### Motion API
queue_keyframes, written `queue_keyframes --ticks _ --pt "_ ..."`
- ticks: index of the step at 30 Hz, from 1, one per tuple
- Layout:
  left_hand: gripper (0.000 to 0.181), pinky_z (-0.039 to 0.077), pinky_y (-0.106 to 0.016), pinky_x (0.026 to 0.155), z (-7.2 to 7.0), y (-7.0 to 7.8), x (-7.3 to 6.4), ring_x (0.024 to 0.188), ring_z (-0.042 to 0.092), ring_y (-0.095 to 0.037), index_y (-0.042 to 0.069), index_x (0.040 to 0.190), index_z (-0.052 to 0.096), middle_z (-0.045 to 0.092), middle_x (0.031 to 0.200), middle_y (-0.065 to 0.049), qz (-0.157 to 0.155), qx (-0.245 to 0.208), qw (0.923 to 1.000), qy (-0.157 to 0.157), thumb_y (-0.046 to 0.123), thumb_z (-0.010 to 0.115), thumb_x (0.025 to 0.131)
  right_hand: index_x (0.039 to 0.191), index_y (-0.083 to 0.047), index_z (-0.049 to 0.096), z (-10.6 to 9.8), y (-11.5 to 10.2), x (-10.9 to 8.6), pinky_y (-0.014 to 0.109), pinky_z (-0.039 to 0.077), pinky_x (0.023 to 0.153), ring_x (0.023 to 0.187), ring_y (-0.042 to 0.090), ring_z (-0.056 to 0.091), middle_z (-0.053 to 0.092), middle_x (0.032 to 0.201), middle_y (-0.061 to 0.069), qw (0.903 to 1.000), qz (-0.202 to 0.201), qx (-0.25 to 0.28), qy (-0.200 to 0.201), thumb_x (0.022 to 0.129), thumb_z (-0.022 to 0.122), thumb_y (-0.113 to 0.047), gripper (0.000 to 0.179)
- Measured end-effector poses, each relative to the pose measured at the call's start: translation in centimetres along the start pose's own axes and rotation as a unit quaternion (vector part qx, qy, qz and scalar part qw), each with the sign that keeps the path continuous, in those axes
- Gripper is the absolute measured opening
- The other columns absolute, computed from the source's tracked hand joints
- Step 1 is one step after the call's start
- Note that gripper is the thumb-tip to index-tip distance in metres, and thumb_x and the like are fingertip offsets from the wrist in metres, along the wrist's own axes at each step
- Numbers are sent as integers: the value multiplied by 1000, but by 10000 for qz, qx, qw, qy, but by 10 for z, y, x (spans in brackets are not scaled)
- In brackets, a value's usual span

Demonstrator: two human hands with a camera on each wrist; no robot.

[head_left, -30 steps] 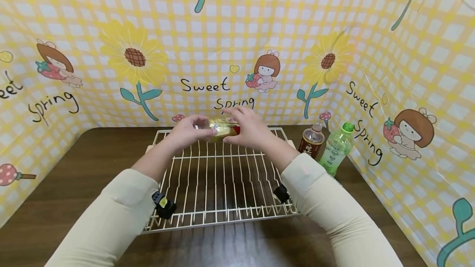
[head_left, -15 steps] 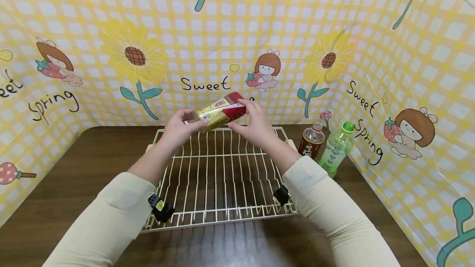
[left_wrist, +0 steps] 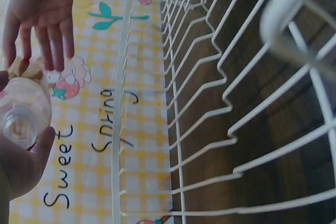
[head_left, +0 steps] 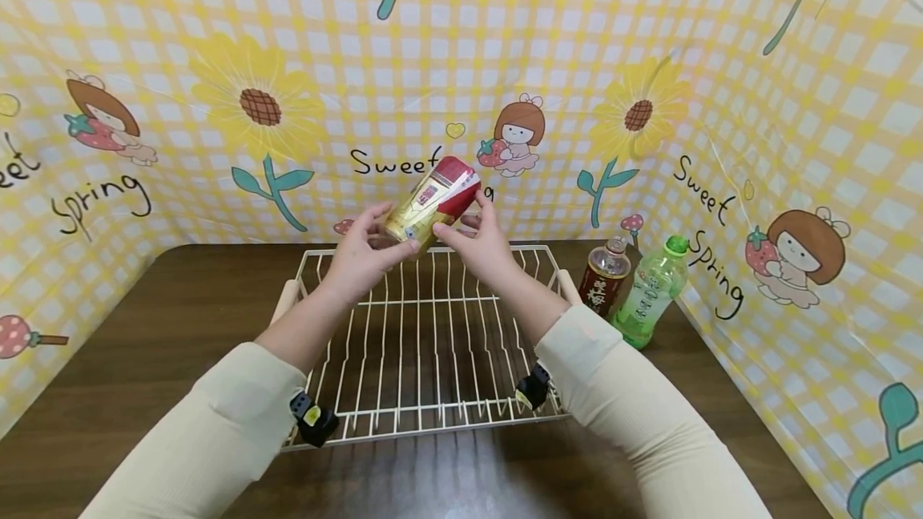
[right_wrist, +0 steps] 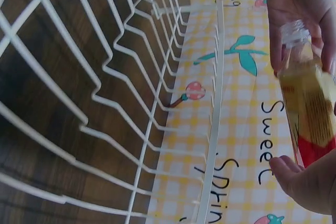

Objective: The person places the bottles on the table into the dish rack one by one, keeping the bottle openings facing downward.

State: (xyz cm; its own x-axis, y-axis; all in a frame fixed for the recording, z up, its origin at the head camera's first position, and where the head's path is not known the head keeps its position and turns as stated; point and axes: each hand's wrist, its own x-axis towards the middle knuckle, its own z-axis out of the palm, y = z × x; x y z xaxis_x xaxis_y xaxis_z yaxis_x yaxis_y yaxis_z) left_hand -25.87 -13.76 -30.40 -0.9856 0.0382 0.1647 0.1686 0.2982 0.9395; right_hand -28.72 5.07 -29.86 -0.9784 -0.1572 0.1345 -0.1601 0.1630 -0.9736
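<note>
In the head view a plastic bottle (head_left: 433, 200) with a gold and red label is raised over the back of a white wire rack (head_left: 425, 408). It tilts, red end up and to the right. My left hand (head_left: 360, 255) grips the gold end. My right hand (head_left: 485, 243) holds the other side, thumb on the label and fingertips near the red end. The right wrist view shows the clear threaded neck of the bottle (right_wrist: 307, 98), uncapped, beside the left palm. From the left wrist, the mouth of the bottle (left_wrist: 23, 124) faces the camera.
Right of the rack stand a dark-labelled bottle (head_left: 604, 279) without a cap and a green bottle (head_left: 651, 295) with a green cap. The brown table (head_left: 180, 327) meets a yellow checked cloth (head_left: 404, 78) at the back and sides.
Both hands have raised the bottle from low at the rack's back edge and turned it, so its red end points up. The right fingers have shifted lower along its side.
</note>
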Motion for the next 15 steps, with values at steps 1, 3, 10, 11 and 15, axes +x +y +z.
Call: queue_keyframes --ticks 1,3,10,11,15 --pt "79 52 -27 79 1 0 -1 112 53 -30 12 154 28 49 133 -25 64 62 9999 -91 19 71 88 158 -18 11 2 -1 -1 45 48 102 128 39 52 44 144 25 9999 -38 152 -13 90 70 -20 90" --pt "80 53 -26 73 3 2 -3 106 55 -28 12 154 27 52 130 -26 156 148 9995 -218 19 71 88 158 -21 8 5 -3 -1 44 50 100 125 38 54 46 142 25 9990 -95 426 -28 90 70 -18 92" --pt "81 56 -28 67 6 11 -11 105 58 -30 12 150 30 52 131 -22 274 391 9987 -163 20 76 84 157 -29 7 13 -13 -2 45 55 91 115 35 58 43 140 22 9944 30 1058 20 88 73 -17 95" --pt "82 57 -29 67 6 12 -13 106 58 -32 12 150 29 50 132 -22 281 424 9986 -155 20 77 84 156 -29 8 14 -14 -2 46 55 90 116 35 57 42 141 22 9932 66 1163 7 88 73 -16 95" --pt "84 58 -31 69 3 17 -18 110 57 -34 13 150 28 47 133 -22 309 663 9970 -255 23 78 83 155 -31 9 18 -18 -2 46 56 87 120 35 54 39 141 21 9888 232 1477 -39 88 72 -13 94"
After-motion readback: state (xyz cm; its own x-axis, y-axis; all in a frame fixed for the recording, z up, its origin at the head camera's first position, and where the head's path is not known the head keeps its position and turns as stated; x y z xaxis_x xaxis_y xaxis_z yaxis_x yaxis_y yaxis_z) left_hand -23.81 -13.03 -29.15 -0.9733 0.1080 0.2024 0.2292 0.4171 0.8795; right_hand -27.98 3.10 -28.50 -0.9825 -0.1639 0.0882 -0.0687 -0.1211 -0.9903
